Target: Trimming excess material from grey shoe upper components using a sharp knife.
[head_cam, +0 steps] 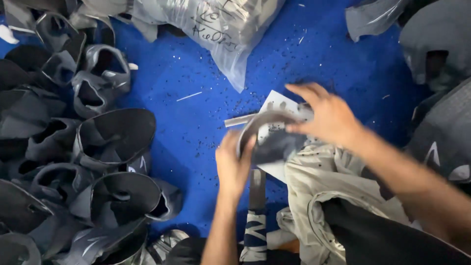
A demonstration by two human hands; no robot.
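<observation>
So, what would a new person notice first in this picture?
Probably the two hands at the centre: the left hand and the right hand hold a curved dark shoe upper over a pale cloth. Next, the big pile of similar dark uppers on the left, lying on a bright blue surface. A clear plastic bag sits at the top.

The tabletop [196, 127] is bright blue with many small dark specks. At the left of the frame, the pile of shoe uppers [73, 162] is dark grey and black with pale grey marks. The plastic bag [221, 29] at the top is clear and greyish. The cloth [319, 181] at lower right is light beige.
</observation>
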